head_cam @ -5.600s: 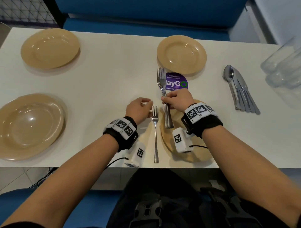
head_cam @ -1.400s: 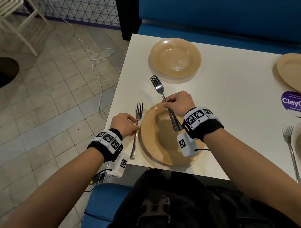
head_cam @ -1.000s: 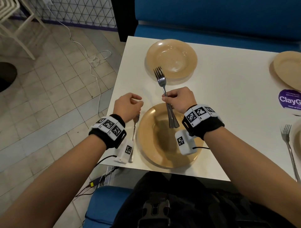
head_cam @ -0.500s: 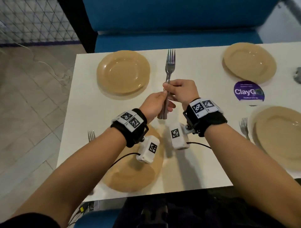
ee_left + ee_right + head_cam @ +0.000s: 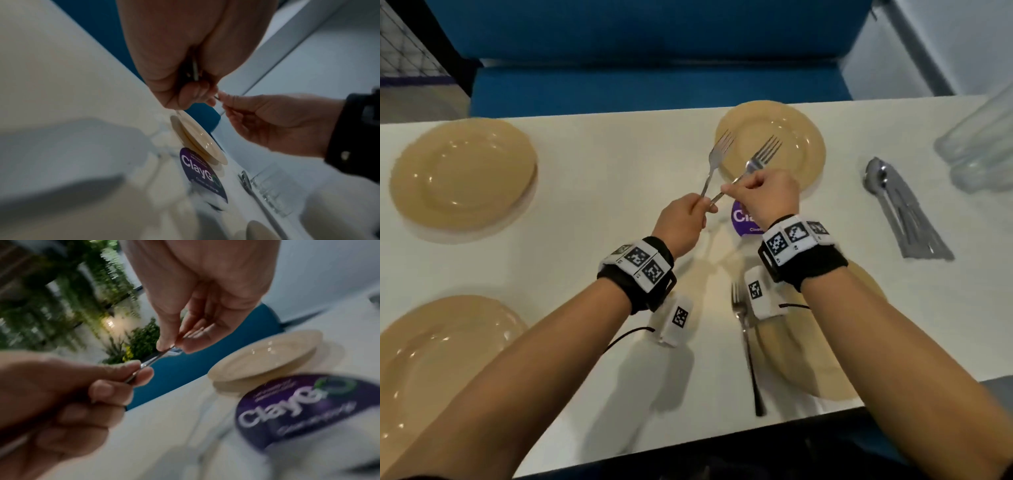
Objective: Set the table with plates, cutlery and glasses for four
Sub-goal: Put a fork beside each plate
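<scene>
Over the middle of the white table (image 5: 592, 274) both hands are raised. My left hand (image 5: 703, 205) pinches the handle of one fork (image 5: 714, 161), tines pointing away. My right hand (image 5: 729, 187) pinches a second fork (image 5: 762, 156) that slants right over the far right plate (image 5: 801, 150). The two handles cross near my left fingers. The right wrist view shows a thin metal handle (image 5: 162, 353) between thumb and fingertips. Another fork (image 5: 744, 342) lies left of the near right plate (image 5: 825, 370), half hidden by my right arm. Plates sit far left (image 5: 462, 174) and near left (image 5: 438, 359).
A pile of spoons and other cutlery (image 5: 907, 219) lies on the right. Clear glasses (image 5: 983, 144) stand at the far right edge. A round purple sticker (image 5: 743, 222) sits under my right hand. A blue bench (image 5: 654, 85) runs behind the table.
The forks held together in a bunch half a second ago are now split, one in each hand, tines fanned apart. My view has swung right, toward the far right plate.
</scene>
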Demonstrator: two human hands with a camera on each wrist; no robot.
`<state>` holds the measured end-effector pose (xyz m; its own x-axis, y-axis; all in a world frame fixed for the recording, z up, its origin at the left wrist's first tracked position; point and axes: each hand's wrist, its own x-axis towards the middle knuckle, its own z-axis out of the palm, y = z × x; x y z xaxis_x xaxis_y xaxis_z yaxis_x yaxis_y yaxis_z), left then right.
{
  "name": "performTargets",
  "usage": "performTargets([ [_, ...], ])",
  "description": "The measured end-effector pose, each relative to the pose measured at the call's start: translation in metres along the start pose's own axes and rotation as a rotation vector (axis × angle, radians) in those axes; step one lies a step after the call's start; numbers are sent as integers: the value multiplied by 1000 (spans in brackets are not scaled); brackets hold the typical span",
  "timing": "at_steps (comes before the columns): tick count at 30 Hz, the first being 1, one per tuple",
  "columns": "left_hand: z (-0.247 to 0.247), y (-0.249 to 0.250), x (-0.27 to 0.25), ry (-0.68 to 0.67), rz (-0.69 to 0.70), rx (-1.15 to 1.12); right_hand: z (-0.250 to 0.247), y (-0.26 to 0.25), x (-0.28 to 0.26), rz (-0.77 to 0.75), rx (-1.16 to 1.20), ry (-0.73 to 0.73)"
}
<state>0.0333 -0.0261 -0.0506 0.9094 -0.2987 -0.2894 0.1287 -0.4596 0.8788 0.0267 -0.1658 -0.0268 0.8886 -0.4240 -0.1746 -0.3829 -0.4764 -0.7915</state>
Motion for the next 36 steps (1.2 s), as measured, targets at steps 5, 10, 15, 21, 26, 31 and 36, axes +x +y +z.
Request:
performTargets([
  [5,14,16,28,-12,92,237,-30,6,22,-329,-399,-41],
  [10,22,28,55,-76,137,297,-44,19,51,-469,-645,-270],
  [15,38,41,84,13,15,46,-67,41,81,-296,-622,-260],
  [21,59,60,118,35,-173,-206,-103,84,133,13,-374,59],
  [26,85,71,138,18,-236,-309,-121,100,187,197,-311,65],
  [31,101,80,150,39,-208,-304,-119,112,218,212,-380,-11],
  [36,107,85,152,45,-194,-289,-114,115,226,157,-405,-10],
])
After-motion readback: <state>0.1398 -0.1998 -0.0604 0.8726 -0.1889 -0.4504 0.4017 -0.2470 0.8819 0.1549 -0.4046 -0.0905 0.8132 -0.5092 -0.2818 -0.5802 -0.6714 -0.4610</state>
